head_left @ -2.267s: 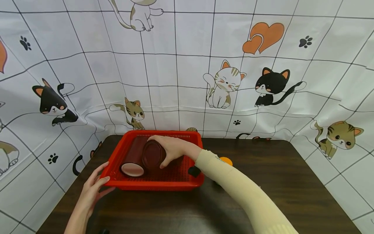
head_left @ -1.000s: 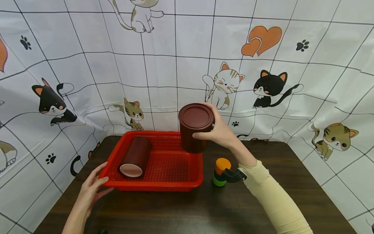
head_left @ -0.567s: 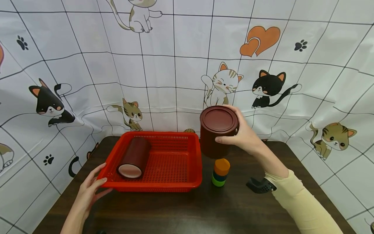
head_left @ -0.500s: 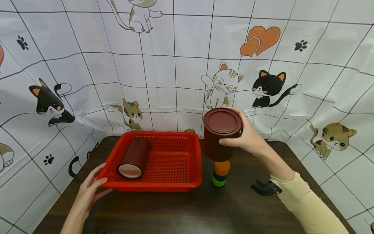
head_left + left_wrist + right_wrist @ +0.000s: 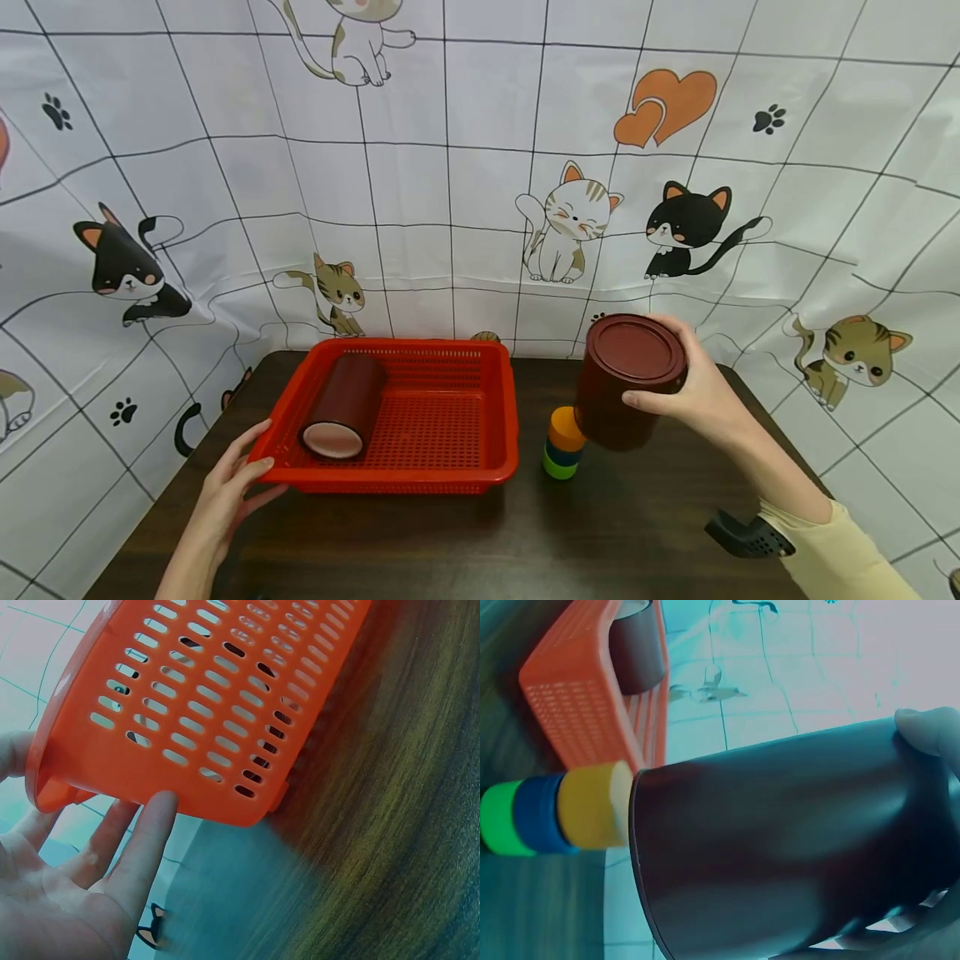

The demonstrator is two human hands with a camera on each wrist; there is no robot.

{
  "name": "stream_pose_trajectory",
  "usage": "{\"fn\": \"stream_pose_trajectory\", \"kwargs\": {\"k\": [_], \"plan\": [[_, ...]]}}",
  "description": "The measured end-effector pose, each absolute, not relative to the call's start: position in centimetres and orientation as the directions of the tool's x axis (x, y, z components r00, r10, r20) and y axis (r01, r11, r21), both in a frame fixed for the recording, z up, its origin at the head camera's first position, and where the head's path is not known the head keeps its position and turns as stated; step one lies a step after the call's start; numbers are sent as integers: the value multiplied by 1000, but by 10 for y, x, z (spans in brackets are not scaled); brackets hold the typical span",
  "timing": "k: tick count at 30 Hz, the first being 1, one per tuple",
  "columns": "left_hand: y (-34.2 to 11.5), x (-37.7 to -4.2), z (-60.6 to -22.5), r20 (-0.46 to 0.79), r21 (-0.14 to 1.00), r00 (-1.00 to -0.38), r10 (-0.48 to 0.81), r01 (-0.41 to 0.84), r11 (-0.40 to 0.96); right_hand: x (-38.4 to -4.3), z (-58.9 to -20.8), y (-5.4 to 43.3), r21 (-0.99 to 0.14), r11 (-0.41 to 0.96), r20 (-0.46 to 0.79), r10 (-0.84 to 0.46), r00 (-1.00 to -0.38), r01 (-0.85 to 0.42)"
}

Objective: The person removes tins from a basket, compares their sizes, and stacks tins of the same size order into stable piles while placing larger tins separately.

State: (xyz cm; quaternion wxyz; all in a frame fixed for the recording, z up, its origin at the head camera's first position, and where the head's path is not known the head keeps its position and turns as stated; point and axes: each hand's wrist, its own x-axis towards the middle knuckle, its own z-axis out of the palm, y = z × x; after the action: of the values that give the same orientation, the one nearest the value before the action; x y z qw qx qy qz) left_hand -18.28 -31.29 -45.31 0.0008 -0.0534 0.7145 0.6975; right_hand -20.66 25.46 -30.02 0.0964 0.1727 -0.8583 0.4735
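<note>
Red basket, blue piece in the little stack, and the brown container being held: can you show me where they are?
Red basket (image 5: 397, 476), head view: on its front rim.
Blue piece (image 5: 538, 814), right wrist view: on its side.
Held brown container (image 5: 795, 836), right wrist view: on its long side.

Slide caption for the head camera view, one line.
Right hand holds a maroon cylinder beside a three-color stack; left hand grips a red basket holding a second cylinder.
</note>
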Motion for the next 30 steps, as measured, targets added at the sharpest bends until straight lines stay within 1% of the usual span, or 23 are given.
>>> {"fn": "stream_pose_trajectory", "kwargs": {"k": [9, 15, 21, 30], "plan": [[-315, -181, -455, -89, 996, -994, -64, -91, 21, -198, -316, 279, -786, 482, 326, -206, -923, -386], [-313, -182, -453, -92, 995, -993, -70, -93, 19, -195, -326, 289, -754, 531, 332, -202, -922, -387], [-313, -182, -453, -108, 994, -991, -77, -111, 24, -197, -339, 298, -733, 578, 312, -183, -932, -359], [-314, -182, -453, -100, 995, -993, -70, -101, 21, -202, -360, 305, -728, 597, 305, -160, -939, -338]]}}
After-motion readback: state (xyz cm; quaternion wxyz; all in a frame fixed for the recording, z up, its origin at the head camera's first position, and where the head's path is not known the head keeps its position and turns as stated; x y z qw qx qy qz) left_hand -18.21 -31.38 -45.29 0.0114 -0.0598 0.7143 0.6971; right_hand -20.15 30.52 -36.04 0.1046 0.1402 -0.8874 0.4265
